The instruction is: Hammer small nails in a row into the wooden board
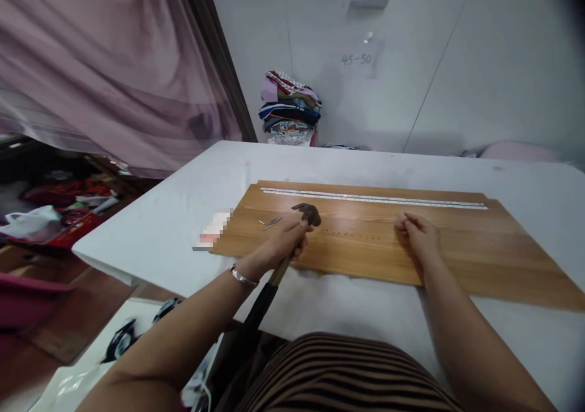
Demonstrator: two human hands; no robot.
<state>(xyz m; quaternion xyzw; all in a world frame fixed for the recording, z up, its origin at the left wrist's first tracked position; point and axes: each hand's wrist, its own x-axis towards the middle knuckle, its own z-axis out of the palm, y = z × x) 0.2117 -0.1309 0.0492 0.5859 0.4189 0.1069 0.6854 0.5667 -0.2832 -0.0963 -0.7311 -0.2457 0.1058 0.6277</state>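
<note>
My left hand is closed round a claw hammer, close below its dark metal head; the black grip slants down toward my body. Under both hands lies a wood-grain board on a white table. My right hand is over the board's middle right, fingers curled and thumb pressed to them; whatever they may hold is hidden. Between the hands runs a row of small dark marks, either holes or nail heads. Several loose nails lie left of the hammer.
Two silvery-white strips run along the board's far side. A blurred-out card or packet lies by its left end. Behind the white table are folded clothes and a wall. A pink curtain hangs at left.
</note>
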